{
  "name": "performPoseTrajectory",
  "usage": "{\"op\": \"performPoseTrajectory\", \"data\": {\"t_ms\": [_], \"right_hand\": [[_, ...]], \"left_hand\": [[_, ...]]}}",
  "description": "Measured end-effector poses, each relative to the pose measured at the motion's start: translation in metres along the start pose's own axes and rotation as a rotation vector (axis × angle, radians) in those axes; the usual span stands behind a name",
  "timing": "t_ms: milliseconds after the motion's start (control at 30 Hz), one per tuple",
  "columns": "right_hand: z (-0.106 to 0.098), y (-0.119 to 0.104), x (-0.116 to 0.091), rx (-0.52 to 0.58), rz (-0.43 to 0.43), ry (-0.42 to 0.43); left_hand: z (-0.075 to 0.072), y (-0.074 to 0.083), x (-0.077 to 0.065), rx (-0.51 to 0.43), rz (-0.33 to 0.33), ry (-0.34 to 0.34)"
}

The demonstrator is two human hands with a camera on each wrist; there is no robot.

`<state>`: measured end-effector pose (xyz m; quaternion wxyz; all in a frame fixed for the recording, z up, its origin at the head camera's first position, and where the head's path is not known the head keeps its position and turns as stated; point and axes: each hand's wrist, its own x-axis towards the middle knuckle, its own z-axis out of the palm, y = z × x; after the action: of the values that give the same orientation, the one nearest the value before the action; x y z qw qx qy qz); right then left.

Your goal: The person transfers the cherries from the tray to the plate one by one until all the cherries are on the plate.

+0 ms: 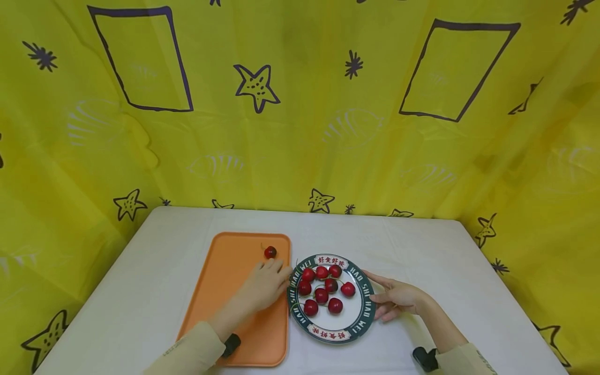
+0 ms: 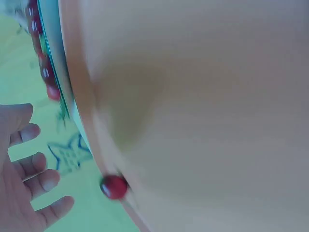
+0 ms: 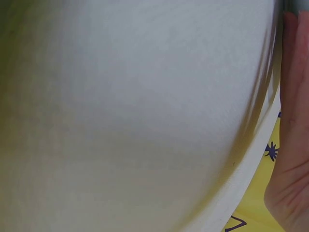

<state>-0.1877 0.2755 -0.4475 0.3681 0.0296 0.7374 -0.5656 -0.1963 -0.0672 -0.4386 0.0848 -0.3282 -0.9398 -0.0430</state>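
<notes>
My left hand [image 1: 267,284] is over the orange tray [image 1: 225,291], its fingers loosely bent and apart, with nothing held in the left wrist view. Just beyond its fingertips a single dark red cherry [image 1: 270,252] with a stem lies on the tray; the left wrist view shows this cherry [image 2: 114,187] too. To the right, a round plate [image 1: 323,333] with a green lettered rim carries several red cherries [image 1: 321,296]. My right hand [image 1: 398,298] holds the plate's right rim, thumb at the edge; its other fingers are partly hidden. The right wrist view catches only part of this hand [image 3: 294,125].
A white table [image 1: 422,245] lies under the tray and plate. The plate's left rim is right beside the tray's right edge. Yellow cloth [image 1: 300,156] with drawn stars hangs behind and at both sides. Dark straps [image 1: 424,359] show at the wrists.
</notes>
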Motion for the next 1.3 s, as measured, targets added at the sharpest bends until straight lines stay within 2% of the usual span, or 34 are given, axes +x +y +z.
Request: {"op": "performPoseTrajectory", "data": {"t_ms": [167,267,400,500,767,1067,1300], "right_hand": [[0.0,0.0,0.001,-0.003,0.005,0.006],[0.0,0.0,0.001,-0.008,0.007,0.009],[0.0,0.0,0.001,-0.011,0.006,0.011],[0.0,0.0,0.001,-0.012,0.006,0.012],[0.0,0.0,0.002,-0.007,0.01,0.016],[0.0,-0.001,0.0,-0.006,0.004,0.007],[0.0,0.0,0.001,-0.012,0.003,0.014]], "left_hand": [[0.007,-0.026,0.004,0.078,-0.07,0.099],[0.012,-0.038,0.006,0.121,-0.123,0.112],[0.017,-0.051,0.01,0.188,-0.18,0.057],[0.018,-0.058,0.012,0.198,-0.208,0.016],[0.027,-0.073,0.017,0.207,-0.22,-0.021],[0.028,-0.077,0.021,0.19,-0.248,-0.136],[0.028,-0.077,0.019,0.163,-0.257,-0.122]]}}
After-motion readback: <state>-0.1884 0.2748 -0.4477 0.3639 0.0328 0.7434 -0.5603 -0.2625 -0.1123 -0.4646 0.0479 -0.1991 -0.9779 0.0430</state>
